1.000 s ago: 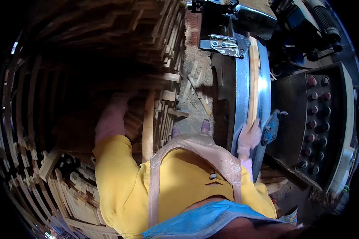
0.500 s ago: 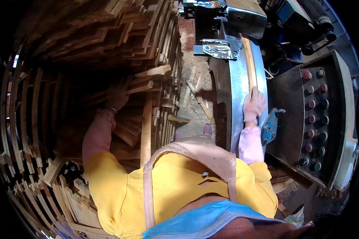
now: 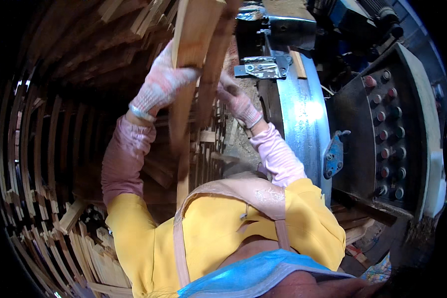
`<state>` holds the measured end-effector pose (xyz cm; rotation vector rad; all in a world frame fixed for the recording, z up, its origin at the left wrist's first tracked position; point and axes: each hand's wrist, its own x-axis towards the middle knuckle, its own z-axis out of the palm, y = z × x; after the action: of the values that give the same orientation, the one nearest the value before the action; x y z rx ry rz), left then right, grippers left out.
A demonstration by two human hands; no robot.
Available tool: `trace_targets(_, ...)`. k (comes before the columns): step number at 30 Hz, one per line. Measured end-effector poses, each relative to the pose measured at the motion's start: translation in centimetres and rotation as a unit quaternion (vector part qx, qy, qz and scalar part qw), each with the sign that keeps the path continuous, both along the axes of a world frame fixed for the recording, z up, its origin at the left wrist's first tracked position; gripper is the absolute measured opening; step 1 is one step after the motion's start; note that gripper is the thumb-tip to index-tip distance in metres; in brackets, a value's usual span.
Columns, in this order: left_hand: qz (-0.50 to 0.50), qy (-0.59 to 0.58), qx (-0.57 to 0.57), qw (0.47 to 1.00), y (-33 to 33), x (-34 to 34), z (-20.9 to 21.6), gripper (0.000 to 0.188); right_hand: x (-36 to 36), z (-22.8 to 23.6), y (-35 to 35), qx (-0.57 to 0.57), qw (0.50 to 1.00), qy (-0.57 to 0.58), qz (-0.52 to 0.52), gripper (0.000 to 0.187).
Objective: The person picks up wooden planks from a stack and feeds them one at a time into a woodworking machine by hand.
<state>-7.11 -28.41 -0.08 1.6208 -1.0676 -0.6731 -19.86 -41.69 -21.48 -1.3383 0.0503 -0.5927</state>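
Two wooden strips are raised in front of me, one light (image 3: 196, 32) and one darker (image 3: 214, 67), close side by side. My left hand (image 3: 161, 82), in a pale knitted glove, is closed around the light strip. My right hand (image 3: 239, 103), gloved too, has its fingers closed at the edge of the darker strip; part of its grip is hidden behind the wood. Another short strip (image 3: 298, 64) lies at the far end of the machine's metal bed (image 3: 305, 129), beside a metal guide (image 3: 263, 67).
Stacked wood (image 3: 99, 54) rises at the left, with more strips (image 3: 92, 248) below it. A control panel (image 3: 387, 134) with several round buttons stands at the right. A blue bracket (image 3: 335, 155) is fixed at the bed's edge. Wood scraps lie on the floor.
My right hand has left the strip on the metal bed and moved left to the raised wood. My left hand has come up out of the stack with strips. The bed's strip sits farther in.
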Motion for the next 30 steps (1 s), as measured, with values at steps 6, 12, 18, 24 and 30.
trace_targets(6, -0.031, 0.162, -0.029, 0.986, -7.4, -1.4, -6.7, 0.051, -6.8, 2.1, 0.5, 0.002, 0.993, 0.082, -0.089, 0.059)
trace_targets(12, -0.043, 0.179, 0.083, 0.979, -13.4, -5.2, -14.1, 0.044, -8.7, -4.1, -1.0, 0.204, 0.969, 0.045, -0.131, 0.054)
trace_targets(18, -0.047, 0.365, 0.02, 0.929, -14.3, -5.2, -15.5, 0.036, -17.7, 4.0, -2.2, 0.025, 0.875, 0.37, -0.312, 0.055)
trace_targets(24, 0.13, 0.335, -0.052, 0.932, -10.8, 0.5, -15.2, 0.036, -23.3, -8.7, -6.4, -0.482, 0.535, 0.581, -0.379, 0.048)
trace_targets(30, 0.148, 0.251, -0.059, 0.955, -13.1, 0.0, -14.5, 0.039, -11.1, -9.0, -24.1, -0.43, 0.556, 0.622, -0.345, 0.031)
